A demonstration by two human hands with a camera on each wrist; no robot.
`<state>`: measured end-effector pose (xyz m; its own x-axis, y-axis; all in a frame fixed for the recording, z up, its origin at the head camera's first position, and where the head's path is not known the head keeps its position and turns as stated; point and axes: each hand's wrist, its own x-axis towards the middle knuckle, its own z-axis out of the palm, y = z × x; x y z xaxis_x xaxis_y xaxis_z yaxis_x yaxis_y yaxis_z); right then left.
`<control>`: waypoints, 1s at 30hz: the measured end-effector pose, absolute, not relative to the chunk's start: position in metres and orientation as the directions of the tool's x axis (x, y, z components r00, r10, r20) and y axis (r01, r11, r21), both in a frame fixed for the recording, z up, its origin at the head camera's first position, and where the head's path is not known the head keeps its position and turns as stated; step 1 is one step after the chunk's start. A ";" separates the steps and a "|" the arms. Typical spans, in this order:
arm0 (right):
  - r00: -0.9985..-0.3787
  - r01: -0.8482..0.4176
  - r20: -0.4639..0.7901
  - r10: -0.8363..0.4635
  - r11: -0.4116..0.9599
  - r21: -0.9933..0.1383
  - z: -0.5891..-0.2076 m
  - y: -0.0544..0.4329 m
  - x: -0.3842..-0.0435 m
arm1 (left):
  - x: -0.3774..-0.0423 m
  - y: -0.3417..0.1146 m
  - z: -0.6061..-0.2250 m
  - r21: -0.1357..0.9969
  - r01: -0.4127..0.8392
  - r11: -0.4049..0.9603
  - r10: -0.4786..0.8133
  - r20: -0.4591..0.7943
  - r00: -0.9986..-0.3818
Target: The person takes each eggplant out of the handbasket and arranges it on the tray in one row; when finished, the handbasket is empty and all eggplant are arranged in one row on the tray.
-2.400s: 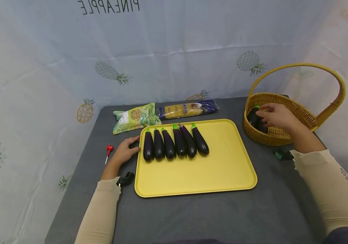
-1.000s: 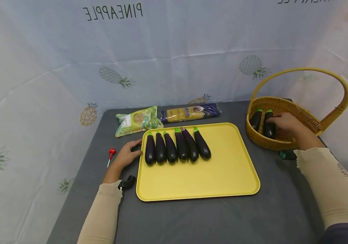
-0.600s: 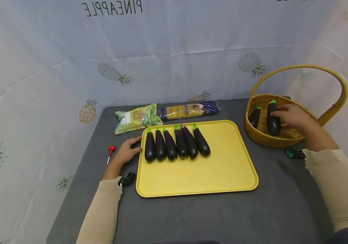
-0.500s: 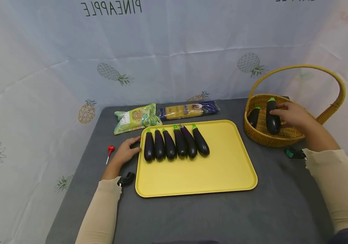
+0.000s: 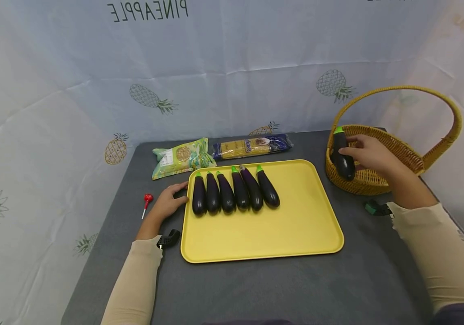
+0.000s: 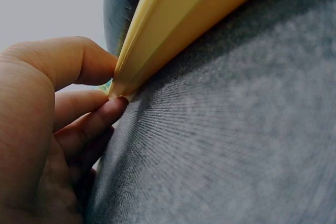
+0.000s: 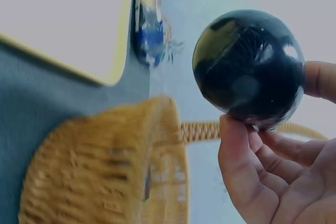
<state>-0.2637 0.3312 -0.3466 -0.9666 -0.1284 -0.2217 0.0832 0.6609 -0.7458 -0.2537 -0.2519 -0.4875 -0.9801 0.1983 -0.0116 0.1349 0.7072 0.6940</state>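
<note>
My right hand [image 5: 372, 155] grips an eggplant [image 5: 343, 158] with a green top over the left side of the wicker basket [image 5: 362, 185]. In the right wrist view the round end of this eggplant [image 7: 249, 69] faces the camera between thumb and fingers. A second eggplant in the basket is mostly hidden. On the yellow tray [image 5: 297, 225], several eggplants [image 5: 228, 194] lie side by side towards the left, tops pointing away from me. My left hand [image 5: 166, 205] touches the tray's left rim with thumb and fingertips, seen close up at the tray wall [image 6: 173, 24] in the left wrist view.
Behind the tray lie a green snack bag [image 5: 183, 158] and a long blue and yellow packet [image 5: 252, 146]. A red lollipop [image 5: 147, 201] lies left of my left hand. The basket's tall handle [image 5: 410, 88] arches over it. A pineapple-print cloth [image 5: 232, 90] hangs behind.
My right hand took hold of an eggplant in the basket, lifted it and moved it left, over the other one there. The left hand stays at the tray's rim.
</note>
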 end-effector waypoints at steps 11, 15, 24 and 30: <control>-0.965 0.063 -0.209 -0.157 0.635 -0.770 -0.372 0.291 -0.265 | -0.255 -0.252 -0.487 0.697 0.135 0.704 0.191 -0.002 -0.982; -0.954 0.066 -0.236 -0.185 0.637 -0.768 -0.387 0.278 -0.267 | -0.255 -0.252 -0.487 0.694 0.132 0.708 0.194 -0.011 -0.981; -0.934 0.087 -0.277 -0.224 0.610 -0.788 -0.415 0.254 -0.275 | -0.255 -0.252 -0.488 0.697 0.125 0.706 0.189 -0.015 -0.982; -0.920 0.103 -0.305 -0.247 0.598 -0.795 -0.431 0.242 -0.282 | -0.254 -0.251 -0.488 0.691 0.113 0.714 0.185 -0.030 -0.982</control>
